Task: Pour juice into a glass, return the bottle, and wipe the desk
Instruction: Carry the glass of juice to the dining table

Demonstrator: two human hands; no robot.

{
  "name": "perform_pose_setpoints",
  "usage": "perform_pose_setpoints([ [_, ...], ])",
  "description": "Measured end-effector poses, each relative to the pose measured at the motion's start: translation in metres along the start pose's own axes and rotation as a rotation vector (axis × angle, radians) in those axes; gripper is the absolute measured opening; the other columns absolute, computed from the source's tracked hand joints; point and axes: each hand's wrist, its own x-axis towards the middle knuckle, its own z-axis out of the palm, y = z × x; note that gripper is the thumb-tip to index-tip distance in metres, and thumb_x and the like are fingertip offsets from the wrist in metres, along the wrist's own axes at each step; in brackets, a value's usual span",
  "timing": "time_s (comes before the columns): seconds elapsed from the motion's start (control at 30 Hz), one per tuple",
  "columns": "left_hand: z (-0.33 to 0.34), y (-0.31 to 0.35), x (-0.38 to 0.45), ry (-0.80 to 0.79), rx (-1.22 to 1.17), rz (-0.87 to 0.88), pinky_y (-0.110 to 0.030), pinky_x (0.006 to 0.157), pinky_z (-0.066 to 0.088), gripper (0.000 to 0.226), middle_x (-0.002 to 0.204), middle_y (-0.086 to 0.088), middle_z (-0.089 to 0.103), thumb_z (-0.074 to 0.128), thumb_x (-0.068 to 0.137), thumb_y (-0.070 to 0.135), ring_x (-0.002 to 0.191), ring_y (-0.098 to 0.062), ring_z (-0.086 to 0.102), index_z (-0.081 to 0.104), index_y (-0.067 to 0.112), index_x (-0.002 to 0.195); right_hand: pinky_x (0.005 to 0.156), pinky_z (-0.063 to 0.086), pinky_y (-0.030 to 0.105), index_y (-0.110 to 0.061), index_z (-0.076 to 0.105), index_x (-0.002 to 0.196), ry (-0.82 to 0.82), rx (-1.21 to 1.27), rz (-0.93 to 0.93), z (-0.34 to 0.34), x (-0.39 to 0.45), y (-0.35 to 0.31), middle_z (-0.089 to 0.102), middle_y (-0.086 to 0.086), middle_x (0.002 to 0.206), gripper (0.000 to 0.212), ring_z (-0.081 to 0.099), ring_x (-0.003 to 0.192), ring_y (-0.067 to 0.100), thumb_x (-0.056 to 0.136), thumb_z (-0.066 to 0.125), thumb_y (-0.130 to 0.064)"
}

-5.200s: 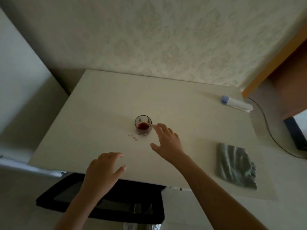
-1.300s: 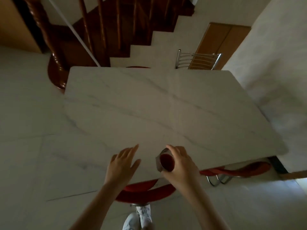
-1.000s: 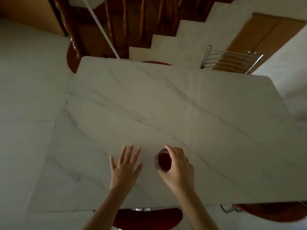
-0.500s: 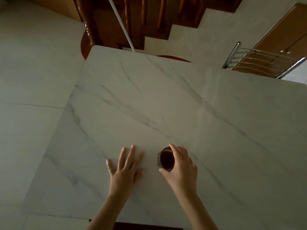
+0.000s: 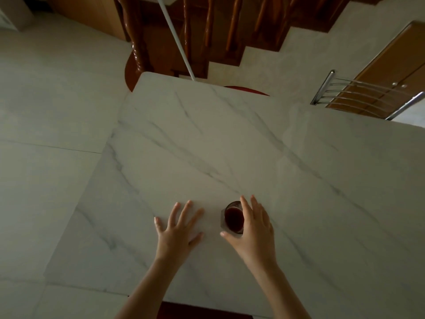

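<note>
Between right-hand fingers: glass.

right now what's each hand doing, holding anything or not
Left hand: open, fingers spread, palm down on the marble table, holding nothing.
Right hand: curled around the glass of juice, which stands on the table; cannot tell whether it grips.

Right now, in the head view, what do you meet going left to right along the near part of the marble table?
left hand flat on the marble table → glass of juice → right hand around the glass
</note>
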Motion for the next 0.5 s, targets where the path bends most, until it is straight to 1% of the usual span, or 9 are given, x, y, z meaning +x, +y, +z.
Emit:
perform_pose_setpoints([
  [0.07, -0.006, -0.003, 0.003, -0.038, -0.023, -0.011, -0.067, 0.102, 0.026, 0.061, 0.156, 0.008, 0.021, 0.057, 0.085, 0.048, 0.143, -0.022, 0.018, 0.033, 0.042, 0.141, 0.113, 0.021, 0.038, -0.024, 0.030, 0.144, 0.054, 0.009, -0.048, -0.008, -0.005, -0.002, 0.017, 0.002, 0.156, 0.082, 0.014, 0.143, 0.024, 0.076, 0.068, -0.049],
  [0.1, -0.010, -0.004, 0.004, -0.069, -0.032, -0.022, -0.059, 0.107, 0.024, 0.059, 0.156, 0.010, 0.016, 0.053, 0.088, 0.046, 0.143, -0.017, 0.013, 0.030, 0.042, 0.142, 0.113, 0.021, 0.037, -0.021, 0.035, 0.141, 0.079, 0.019, -0.070, -0.013, -0.008, -0.003, 0.022, 0.003, 0.155, 0.076, 0.016, 0.142, 0.024, 0.077, 0.068, -0.046],
  [0.13, -0.015, -0.005, 0.005, -0.074, -0.059, -0.032, -0.048, 0.108, 0.026, 0.055, 0.156, 0.010, 0.018, 0.050, 0.090, 0.044, 0.142, -0.015, 0.016, 0.032, 0.038, 0.141, 0.113, 0.022, 0.037, -0.019, 0.040, 0.139, 0.099, 0.032, -0.092, -0.018, -0.012, -0.005, 0.027, 0.005, 0.153, 0.071, 0.018, 0.142, 0.024, 0.078, 0.068, -0.043],
  [0.17, -0.022, -0.004, 0.003, -0.067, -0.092, -0.043, -0.039, 0.107, 0.029, 0.049, 0.153, 0.008, 0.025, 0.049, 0.090, 0.042, 0.139, -0.014, 0.022, 0.039, 0.034, 0.138, 0.113, 0.023, 0.038, -0.017, 0.043, 0.137, 0.116, 0.046, -0.116, -0.023, -0.016, -0.008, 0.031, 0.006, 0.151, 0.067, 0.020, 0.141, 0.025, 0.079, 0.069, -0.040],
  [0.2, -0.030, -0.002, -0.001, -0.043, -0.117, -0.051, -0.034, 0.104, 0.031, 0.044, 0.149, 0.008, 0.034, 0.048, 0.091, 0.042, 0.135, -0.014, 0.030, 0.045, 0.031, 0.134, 0.113, 0.025, 0.039, -0.015, 0.045, 0.135, 0.130, 0.058, -0.140, -0.028, -0.021, -0.011, 0.035, 0.007, 0.149, 0.065, 0.022, 0.141, 0.026, 0.079, 0.070, -0.038],
  [0.27, -0.048, 0.004, -0.017, 0.038, -0.129, -0.053, -0.031, 0.100, 0.034, 0.039, 0.140, 0.009, 0.045, 0.048, 0.092, 0.042, 0.129, -0.013, 0.040, 0.052, 0.030, 0.129, 0.111, 0.029, 0.043, -0.013, 0.049, 0.132, 0.162, 0.082, -0.186, -0.037, -0.032, -0.018, 0.042, 0.008, 0.144, 0.062, 0.027, 0.139, 0.029, 0.078, 0.072, -0.035],
  [0.37, -0.076, 0.009, -0.052, 0.223, -0.148, -0.046, -0.032, 0.092, 0.040, 0.033, 0.126, 0.013, 0.058, 0.052, 0.090, 0.042, 0.118, -0.011, 0.052, 0.059, 0.031, 0.120, 0.107, 0.033, 0.049, -0.012, 0.053, 0.129, 0.204, 0.092, -0.286, -0.047, -0.049, -0.032, 0.050, 0.009, 0.137, 0.060, 0.033, 0.136, 0.033, 0.077, 0.073, -0.035],
  [0.43, -0.097, 0.008, -0.082, 0.337, -0.129, -0.049, -0.034, 0.088, 0.045, 0.030, 0.119, 0.014, 0.063, 0.056, 0.088, 0.042, 0.111, -0.011, 0.058, 0.062, 0.031, 0.115, 0.108, 0.030, 0.049, -0.016, 0.049, 0.133, 0.175, 0.055, -0.365, -0.052, -0.062, -0.047, 0.048, 0.006, 0.140, 0.060, 0.028, 0.138, 0.029, 0.080, 0.068, -0.040],
  [0.5, -0.117, 0.000, -0.113, 0.433, -0.092, -0.077, -0.035, 0.086, 0.048, 0.032, 0.118, 0.013, 0.064, 0.057, 0.087, 0.045, 0.108, -0.011, 0.060, 0.062, 0.031, 0.115, 0.112, 0.024, 0.044, -0.022, 0.043, 0.137, 0.149, 0.022, -0.444, -0.055, -0.074, -0.065, 0.042, 0.001, 0.145, 0.061, 0.021, 0.141, 0.024, 0.084, 0.061, -0.046],
])
